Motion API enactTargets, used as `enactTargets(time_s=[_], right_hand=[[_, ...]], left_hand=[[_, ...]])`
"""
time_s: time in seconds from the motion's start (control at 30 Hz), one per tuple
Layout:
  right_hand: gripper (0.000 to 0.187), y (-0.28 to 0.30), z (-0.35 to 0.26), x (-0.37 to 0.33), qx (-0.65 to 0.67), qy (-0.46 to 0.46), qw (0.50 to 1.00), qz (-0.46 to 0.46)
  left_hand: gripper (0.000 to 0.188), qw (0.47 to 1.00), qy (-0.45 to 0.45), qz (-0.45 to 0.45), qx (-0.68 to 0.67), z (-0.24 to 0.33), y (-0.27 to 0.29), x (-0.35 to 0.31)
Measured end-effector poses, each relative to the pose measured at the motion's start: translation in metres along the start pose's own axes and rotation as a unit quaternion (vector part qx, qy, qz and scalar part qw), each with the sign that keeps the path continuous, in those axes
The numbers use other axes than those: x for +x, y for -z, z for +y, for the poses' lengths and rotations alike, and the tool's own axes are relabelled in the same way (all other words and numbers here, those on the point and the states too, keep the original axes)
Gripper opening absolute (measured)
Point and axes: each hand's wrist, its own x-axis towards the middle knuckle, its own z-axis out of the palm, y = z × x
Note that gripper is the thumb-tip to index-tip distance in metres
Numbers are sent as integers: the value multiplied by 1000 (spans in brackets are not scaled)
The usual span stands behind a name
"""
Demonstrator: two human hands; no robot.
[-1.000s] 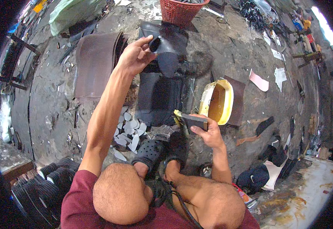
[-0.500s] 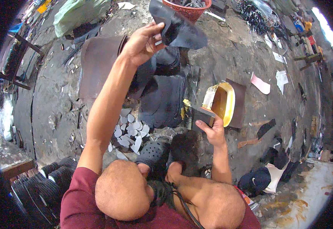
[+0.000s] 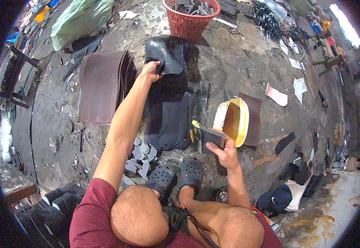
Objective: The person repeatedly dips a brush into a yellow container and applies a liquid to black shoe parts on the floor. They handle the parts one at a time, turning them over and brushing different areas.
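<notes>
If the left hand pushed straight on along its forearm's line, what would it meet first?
Past the black sheet it holds, the left hand would likely meet the red basket first, near the basket's left side, though depth is unclear from this one view.

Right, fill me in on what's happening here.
A person has both hands busy on the floor work. The left hand grips a curved black sheet, beyond a black stack. The right hand holds a dark flat block with yellow residue at its tip, beside a yellowish container. Loose grey pieces lie near the person's dark clogs.
</notes>
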Motion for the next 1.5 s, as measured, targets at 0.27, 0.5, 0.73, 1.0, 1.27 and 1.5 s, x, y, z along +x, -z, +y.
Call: enactTargets(time_s=[0.27, 0.5, 0.73, 1.0, 1.27, 1.5], right_hand=[[46, -12, -7, 7, 3, 10, 1000, 8], [45, -20, -13, 6, 14, 34, 999, 17], [28, -25, -26, 20, 50, 95, 991, 77], [29, 4, -33, 31, 27, 129, 984, 120], [26, -16, -22, 84, -176, 103, 962, 185], [43, -39, -13, 153, -377, 127, 917, 28]], left_hand=[[60, 954, -226, 148, 133, -31, -1, -36], [69, 728, -381, 222, 525, -82, 100, -97], [61, 721, -351, 176, 571, -79, 106, -157], [59, 942, -218, -71, 247, -128, 89, -218], [66, 592, -464, 47, 657, -181, 118, -230], [72, 430, -447, -199, 759, -201, 176, -222]])
